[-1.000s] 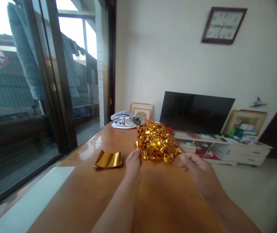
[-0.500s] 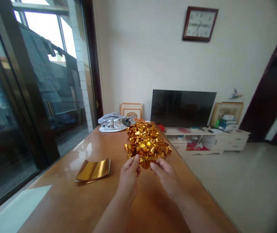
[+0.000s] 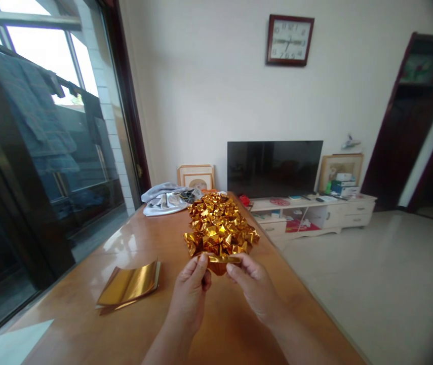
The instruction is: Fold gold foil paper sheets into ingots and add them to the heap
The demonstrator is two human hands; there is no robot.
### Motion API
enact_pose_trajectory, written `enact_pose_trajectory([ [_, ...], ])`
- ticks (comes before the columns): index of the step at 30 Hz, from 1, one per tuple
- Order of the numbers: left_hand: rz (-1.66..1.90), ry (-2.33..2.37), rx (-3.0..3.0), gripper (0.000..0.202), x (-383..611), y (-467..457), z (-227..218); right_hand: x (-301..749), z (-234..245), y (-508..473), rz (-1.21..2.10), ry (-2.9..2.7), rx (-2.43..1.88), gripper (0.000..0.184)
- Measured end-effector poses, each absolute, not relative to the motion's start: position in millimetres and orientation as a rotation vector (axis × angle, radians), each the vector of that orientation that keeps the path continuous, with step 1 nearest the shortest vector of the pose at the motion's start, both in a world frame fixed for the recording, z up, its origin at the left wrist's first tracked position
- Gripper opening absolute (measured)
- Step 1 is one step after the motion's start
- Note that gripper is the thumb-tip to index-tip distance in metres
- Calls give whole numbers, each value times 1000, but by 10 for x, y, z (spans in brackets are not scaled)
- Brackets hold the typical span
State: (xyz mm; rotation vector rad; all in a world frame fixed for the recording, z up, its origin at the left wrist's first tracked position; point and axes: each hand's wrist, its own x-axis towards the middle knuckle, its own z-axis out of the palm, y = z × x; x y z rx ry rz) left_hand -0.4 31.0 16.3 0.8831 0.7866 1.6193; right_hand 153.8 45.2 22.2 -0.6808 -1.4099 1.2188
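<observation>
Between my two hands is a piece of folded gold foil paper (image 3: 218, 264), boat-like with a narrow upper edge. My left hand (image 3: 191, 284) pinches its left end between thumb and fingers. At the other end, my right hand (image 3: 252, 284) grips it the same way. Just beyond my fingers lies a large pile of folded gold foil pieces (image 3: 220, 223), stretching toward the table's far end. To the left of my left hand rests a stack of flat gold foil sheets (image 3: 128, 286), slightly curled.
The wooden table (image 3: 72, 314) carries a bundle of grey and white cloth (image 3: 168, 198) at its far end and a pale sheet (image 3: 14, 344) at near left. Past its right edge stand a low white cabinet (image 3: 347, 215) and a television (image 3: 273, 170). A glass door is at left.
My view has turned a little to the right, so things sit further left. Both hands still hold the foil piece, whose upper edge now looks narrower and straighter.
</observation>
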Motion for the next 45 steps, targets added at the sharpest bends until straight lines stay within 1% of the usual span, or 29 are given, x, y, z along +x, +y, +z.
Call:
enact_pose_trajectory([
  [4, 1625, 799, 901, 32, -13, 314, 165, 1542, 238, 443, 1200, -1407, -690, 29],
  [10, 1593, 758, 789, 29, -26, 296, 233, 1586, 221, 468, 1122, -1472, -712, 31],
  [15, 1580, 746, 776, 30, -37, 298, 234, 1582, 212, 480, 1155, -1447, -727, 31],
  [18, 1596, 823, 875, 32, -58, 318, 183, 1564, 192, 488, 1222, -1397, -750, 31],
  [21, 1612, 957, 1029, 39, -93, 337, 132, 1562, 181, 505, 1261, -1369, -765, 31],
  [23, 1614, 1042, 1108, 42, -110, 338, 119, 1571, 182, 518, 1260, -1350, -772, 33],
  [26, 1572, 1141, 1211, 42, -103, 318, 140, 1583, 191, 526, 1236, -1383, -776, 37],
  [31, 1480, 1169, 1375, 46, -39, 272, 213, 1575, 212, 502, 1207, -1538, -755, 29],
  [35, 1471, 1125, 1270, 42, -29, 272, 220, 1579, 220, 504, 1189, -1558, -799, 31],
  [39, 1504, 1028, 1133, 50, -56, 281, 200, 1588, 216, 515, 1195, -1529, -809, 29],
  [45, 1507, 1032, 1168, 30, -65, 274, 197, 1595, 204, 514, 1192, -1558, -785, 28],
])
